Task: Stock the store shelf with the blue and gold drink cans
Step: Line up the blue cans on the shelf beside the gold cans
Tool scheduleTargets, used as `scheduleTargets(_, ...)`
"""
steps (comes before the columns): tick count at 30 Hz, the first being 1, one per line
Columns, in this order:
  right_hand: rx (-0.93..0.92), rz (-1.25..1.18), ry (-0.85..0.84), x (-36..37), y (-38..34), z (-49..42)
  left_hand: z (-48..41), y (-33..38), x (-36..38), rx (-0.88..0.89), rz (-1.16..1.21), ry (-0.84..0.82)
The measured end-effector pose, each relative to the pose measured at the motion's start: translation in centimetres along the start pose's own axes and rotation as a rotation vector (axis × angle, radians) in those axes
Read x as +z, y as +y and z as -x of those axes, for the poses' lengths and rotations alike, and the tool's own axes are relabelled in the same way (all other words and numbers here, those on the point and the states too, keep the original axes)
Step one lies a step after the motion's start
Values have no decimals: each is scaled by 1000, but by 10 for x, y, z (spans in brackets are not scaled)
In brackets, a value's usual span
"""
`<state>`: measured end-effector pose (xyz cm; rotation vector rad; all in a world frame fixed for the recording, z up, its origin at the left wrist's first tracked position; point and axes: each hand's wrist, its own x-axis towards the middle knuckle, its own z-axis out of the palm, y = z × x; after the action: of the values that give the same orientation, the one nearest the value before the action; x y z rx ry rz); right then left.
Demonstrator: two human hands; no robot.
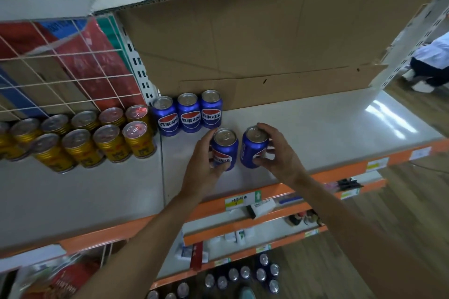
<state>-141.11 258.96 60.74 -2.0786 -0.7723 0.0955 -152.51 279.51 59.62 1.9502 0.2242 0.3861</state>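
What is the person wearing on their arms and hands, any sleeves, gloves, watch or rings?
Nothing shows on them. The left hand and right hand are bare, without gloves, and no ring can be made out. The left arm and right arm are uncovered as far as the frame's lower edge shows them, with no sleeve, watch or bracelet at either wrist.

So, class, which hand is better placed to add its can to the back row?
Left, probably: the left hand grips the left can, nearest the open end of the back row; the right hand and right can sit farther right.
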Motion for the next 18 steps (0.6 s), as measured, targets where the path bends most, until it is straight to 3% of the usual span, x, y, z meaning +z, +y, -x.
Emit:
scheduleTargets(5, 18, -4, 62, 10, -4, -1, -3, 2, 13, 2, -56, 104)
scheduleTargets(11, -55, 25, -56, 5, 8, 0, 2, 10, 10, -4, -97, 36)
scheduleTargets(18, -83, 85, 38, 6, 10, -6, -3, 11, 27, 42, -217, 127)
